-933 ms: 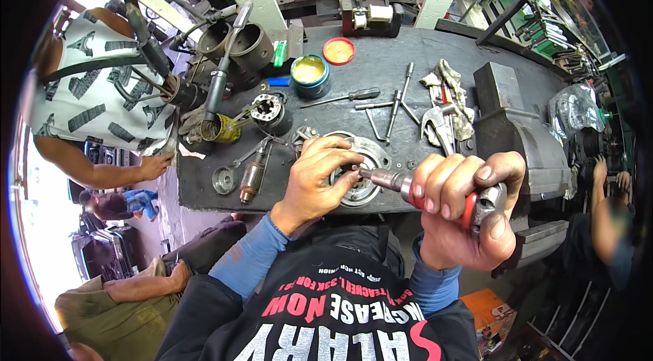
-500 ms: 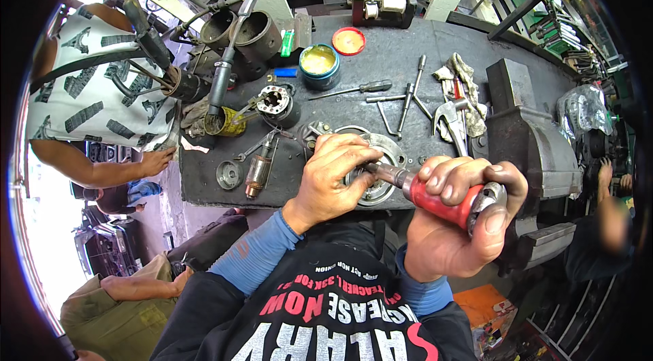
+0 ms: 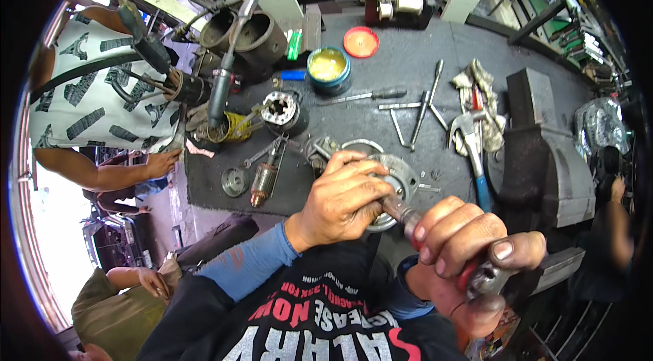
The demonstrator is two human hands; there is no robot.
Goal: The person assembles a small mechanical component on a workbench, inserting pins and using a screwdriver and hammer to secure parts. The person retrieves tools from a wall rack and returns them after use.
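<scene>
The red-bodied tool (image 3: pixel 404 216) is held above the near edge of the tabletop (image 3: pixel 326 122), its metal nose pointing toward the far left. The right hand (image 3: pixel 462 242) is clamped around its body; the left hand (image 3: pixel 348 192) has its fingers curled at the tip of the nose, though what they pinch there is hidden, so I cannot tell whether a small part sits between them. One round metal housing (image 3: pixel 404 172) lies right under the fingers, by the near edge.

As I judge it, the nose could slip sideways if it is not seated squarely, nicking the left fingertips beside it; a small part let go early could drop into the housing or over the near edge.

Counted outward: toward the left edge, one armature (image 3: pixel 264 183), one small metal cup (image 3: pixel 235 182), one ring-topped cylinder (image 3: pixel 281 109) and one yellow can (image 3: pixel 236 128). Toward the far edge, one open grease tub (image 3: pixel 328 66), one red lid (image 3: pixel 360 42) and one screwdriver (image 3: pixel 381 94). Toward the right edge, one blue-handled hammer (image 3: pixel 481 184), one rag (image 3: pixel 469 79) and one vise (image 3: pixel 544 164). At the left edge rests one co-worker's hand (image 3: pixel 163 164)
</scene>
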